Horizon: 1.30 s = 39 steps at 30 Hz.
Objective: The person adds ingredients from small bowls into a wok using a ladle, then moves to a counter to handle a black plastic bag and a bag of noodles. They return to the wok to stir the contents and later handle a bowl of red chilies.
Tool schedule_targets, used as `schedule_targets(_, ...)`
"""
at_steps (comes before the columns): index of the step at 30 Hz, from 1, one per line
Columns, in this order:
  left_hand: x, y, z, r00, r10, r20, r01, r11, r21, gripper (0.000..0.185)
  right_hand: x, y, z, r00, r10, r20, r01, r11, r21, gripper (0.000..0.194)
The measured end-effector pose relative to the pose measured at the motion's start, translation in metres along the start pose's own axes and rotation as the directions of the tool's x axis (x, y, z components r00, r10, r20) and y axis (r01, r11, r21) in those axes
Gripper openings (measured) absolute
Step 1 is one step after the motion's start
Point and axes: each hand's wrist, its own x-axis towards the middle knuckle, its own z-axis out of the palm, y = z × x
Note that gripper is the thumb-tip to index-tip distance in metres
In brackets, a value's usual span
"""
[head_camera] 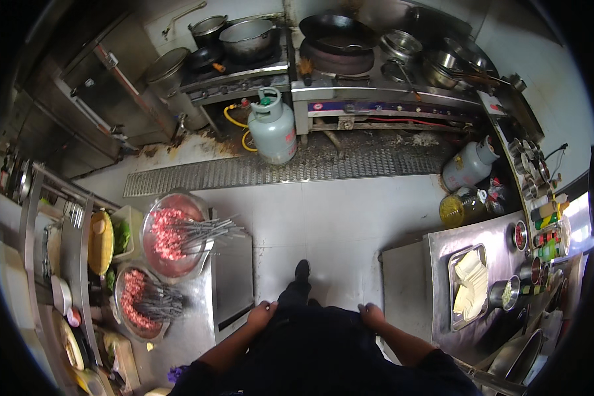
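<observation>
My left hand (262,315) is at the left edge of my dark garment (321,341), its fingers curled. My right hand (372,317) is at the garment's other edge, also with curled fingers. Whether either hand grips the cloth is not clear. To the left, a large metal bowl (193,265) holds pink chopped meat (167,232) and a bundle of flat metal skewers (208,231). A smaller bowl (153,334) with meat and skewers stands nearer. On the right-hand counter, a metal tray (453,297) holds pale folded sheets (470,284).
Steel counters flank me, the left (193,317) and right (438,252). Ahead, a drain grating (213,173) crosses the floor before the stoves (386,94). One gas cylinder (273,131) stands there; another (468,166) is at right beside a jug of yellow liquid (458,208).
</observation>
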Motion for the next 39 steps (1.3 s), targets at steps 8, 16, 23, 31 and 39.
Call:
schedule_targets(8, 0.150, 0.160, -0.065, 0.977, 0.209, -0.027, -0.185, 0.909, 0.373, 0.045, 0.062, -0.084, -0.060, 0.997, -0.014, 0.071, 0.028, 0.978, -0.207, 0.048)
schedule_targets(16, 0.210, 0.232, -0.023, 0.681, 0.519, 0.517, -0.627, 0.777, 0.045, 0.054, 0.107, -0.117, -0.071, 0.939, -0.300, 0.168, 0.227, 0.908, 0.352, 0.066)
schedule_targets(23, 0.287, 0.305, -0.014, 0.825, 0.416, 0.383, -0.385, 0.909, -0.159, 0.044, 0.201, -0.108, -0.118, 0.897, -0.442, 0.015, 0.314, 0.660, 0.683, 0.071)
schedule_targets(31, 0.301, 0.449, -0.012, 0.812, 0.342, 0.472, -0.274, 0.939, -0.209, 0.041, 0.290, -0.082, -0.181, 0.667, -0.729, -0.154, 0.738, 0.619, 0.268, 0.045)
schedule_targets(39, 0.309, 0.571, -0.014, 0.530, 0.377, 0.760, -0.505, 0.860, -0.075, 0.049, 0.314, -0.071, -0.236, 0.885, -0.448, -0.124, 0.447, 0.746, 0.493, 0.042)
